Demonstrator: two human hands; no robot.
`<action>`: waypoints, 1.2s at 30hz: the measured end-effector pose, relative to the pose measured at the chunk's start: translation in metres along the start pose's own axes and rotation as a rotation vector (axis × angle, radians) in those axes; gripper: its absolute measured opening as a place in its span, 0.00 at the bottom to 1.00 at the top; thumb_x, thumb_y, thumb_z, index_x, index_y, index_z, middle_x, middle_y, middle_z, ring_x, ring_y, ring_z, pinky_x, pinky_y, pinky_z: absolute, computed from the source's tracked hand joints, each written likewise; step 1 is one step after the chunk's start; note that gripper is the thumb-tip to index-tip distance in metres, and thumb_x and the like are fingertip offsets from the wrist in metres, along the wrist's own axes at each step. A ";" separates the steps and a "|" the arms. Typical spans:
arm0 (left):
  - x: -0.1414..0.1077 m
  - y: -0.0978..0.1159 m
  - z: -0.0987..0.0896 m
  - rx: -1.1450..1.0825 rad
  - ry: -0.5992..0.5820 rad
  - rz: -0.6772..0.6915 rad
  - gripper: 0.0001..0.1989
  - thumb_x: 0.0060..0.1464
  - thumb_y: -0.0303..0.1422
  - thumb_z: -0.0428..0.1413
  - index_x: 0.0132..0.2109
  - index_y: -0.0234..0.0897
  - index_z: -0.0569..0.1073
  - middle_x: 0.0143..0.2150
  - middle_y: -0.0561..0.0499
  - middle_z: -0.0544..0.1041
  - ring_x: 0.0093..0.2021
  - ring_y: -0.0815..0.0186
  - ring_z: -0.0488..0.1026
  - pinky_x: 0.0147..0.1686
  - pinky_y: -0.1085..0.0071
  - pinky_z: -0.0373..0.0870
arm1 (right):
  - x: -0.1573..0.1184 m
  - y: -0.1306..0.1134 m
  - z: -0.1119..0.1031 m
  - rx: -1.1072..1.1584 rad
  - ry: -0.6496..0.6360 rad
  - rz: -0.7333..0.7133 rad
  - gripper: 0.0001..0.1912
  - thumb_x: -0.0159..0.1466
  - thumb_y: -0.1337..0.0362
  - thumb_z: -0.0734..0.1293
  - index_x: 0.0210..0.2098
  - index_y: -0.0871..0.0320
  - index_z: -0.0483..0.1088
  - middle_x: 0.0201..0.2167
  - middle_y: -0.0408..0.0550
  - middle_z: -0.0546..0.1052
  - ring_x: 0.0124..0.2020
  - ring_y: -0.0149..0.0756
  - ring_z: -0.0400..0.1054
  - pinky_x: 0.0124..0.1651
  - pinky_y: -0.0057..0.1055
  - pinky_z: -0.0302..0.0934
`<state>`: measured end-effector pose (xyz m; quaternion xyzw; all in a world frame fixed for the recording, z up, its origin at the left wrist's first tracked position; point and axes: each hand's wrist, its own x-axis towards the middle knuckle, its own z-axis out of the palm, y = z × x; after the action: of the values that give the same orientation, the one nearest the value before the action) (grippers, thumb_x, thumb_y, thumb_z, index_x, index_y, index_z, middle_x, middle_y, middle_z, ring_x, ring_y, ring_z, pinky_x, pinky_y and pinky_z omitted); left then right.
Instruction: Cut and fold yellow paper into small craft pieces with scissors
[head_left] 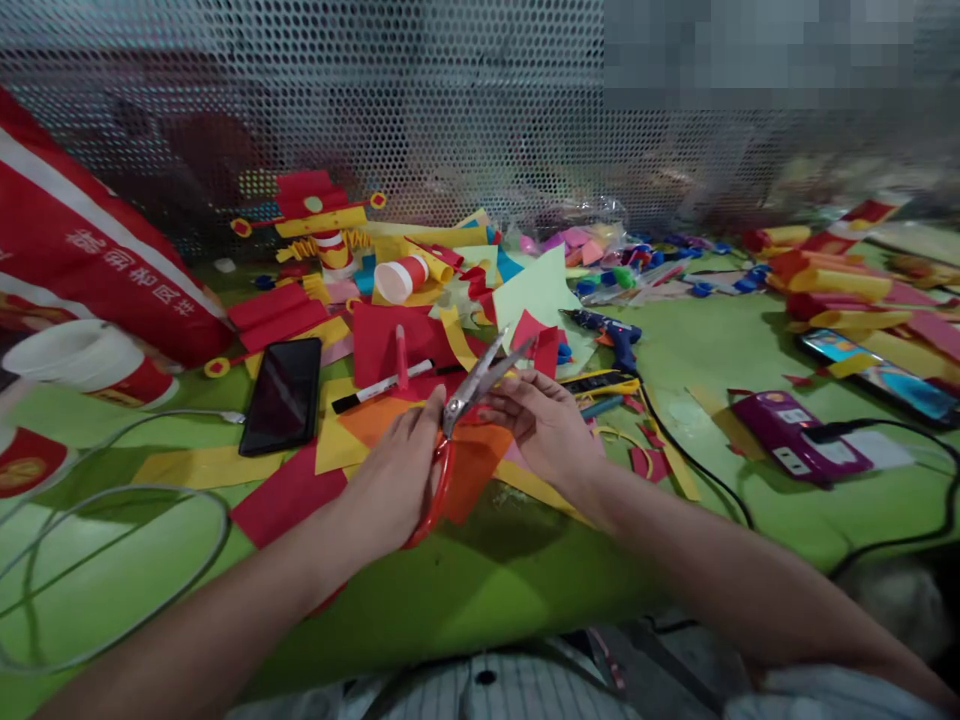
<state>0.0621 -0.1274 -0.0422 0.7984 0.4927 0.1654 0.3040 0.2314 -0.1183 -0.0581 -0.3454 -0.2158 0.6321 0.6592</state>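
Red-handled scissors (pixel 472 385) are gripped in my left hand (pixel 401 470), their blades parted and pointing up and away from me. Just right of the blades is my right hand (pixel 544 425), its fingers and thumb pinched together near a small yellow bit; what they hold is too small to make out. Beneath both hands lie sheets of orange paper (pixel 476 465) and red paper (pixel 292 495). A black-and-white marker (pixel 382 386) rests on the paper left of the scissors.
A black phone (pixel 281 397) with a cable lies at left, near paper cups (pixel 90 360). Behind the hands are a glue gun (pixel 611 335), a yellow cutter (pixel 600 384) and a red-and-yellow paper figure (pixel 322 225). A purple power adapter (pixel 799 440) and another phone (pixel 881 375) sit at right.
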 end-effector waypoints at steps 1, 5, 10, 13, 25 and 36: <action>-0.002 0.001 -0.001 0.060 -0.006 0.024 0.27 0.54 0.29 0.43 0.62 0.32 0.54 0.56 0.37 0.66 0.57 0.50 0.62 0.52 0.51 0.64 | 0.001 0.000 -0.001 0.018 -0.001 -0.017 0.11 0.40 0.64 0.77 0.19 0.57 0.71 0.19 0.39 0.77 0.22 0.30 0.73 0.26 0.25 0.70; -0.004 0.008 -0.003 0.315 -0.061 0.052 0.30 0.54 0.27 0.40 0.64 0.28 0.48 0.54 0.34 0.67 0.55 0.51 0.64 0.50 0.50 0.65 | 0.000 0.001 -0.001 0.057 -0.020 -0.053 0.10 0.41 0.64 0.77 0.20 0.56 0.72 0.19 0.38 0.77 0.20 0.26 0.71 0.26 0.22 0.70; -0.002 0.010 0.001 0.394 -0.062 0.078 0.30 0.54 0.27 0.40 0.64 0.25 0.47 0.56 0.32 0.66 0.55 0.51 0.64 0.51 0.50 0.65 | -0.002 0.003 0.000 0.058 -0.057 -0.068 0.09 0.42 0.63 0.76 0.20 0.56 0.73 0.20 0.39 0.78 0.22 0.26 0.71 0.27 0.22 0.70; -0.002 0.009 0.002 0.379 -0.045 0.097 0.31 0.53 0.27 0.41 0.64 0.28 0.48 0.57 0.33 0.65 0.56 0.52 0.64 0.51 0.51 0.65 | -0.003 0.004 0.000 0.047 -0.074 -0.075 0.08 0.44 0.63 0.76 0.21 0.55 0.73 0.21 0.39 0.78 0.22 0.26 0.71 0.28 0.22 0.70; -0.001 0.014 0.000 0.366 -0.071 0.050 0.31 0.52 0.25 0.43 0.64 0.30 0.50 0.56 0.34 0.65 0.56 0.53 0.64 0.51 0.53 0.65 | -0.007 0.004 0.003 0.036 -0.060 -0.086 0.10 0.41 0.63 0.77 0.19 0.55 0.72 0.21 0.38 0.78 0.22 0.27 0.72 0.28 0.23 0.70; 0.003 0.018 0.001 0.468 -0.073 -0.006 0.28 0.54 0.23 0.38 0.62 0.27 0.53 0.53 0.34 0.68 0.52 0.53 0.68 0.47 0.55 0.68 | -0.007 0.002 0.004 0.012 -0.047 -0.089 0.11 0.39 0.62 0.77 0.18 0.56 0.72 0.20 0.38 0.77 0.21 0.27 0.71 0.27 0.23 0.70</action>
<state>0.0758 -0.1313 -0.0317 0.8512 0.5085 0.0167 0.1288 0.2261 -0.1242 -0.0562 -0.3166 -0.2426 0.6115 0.6834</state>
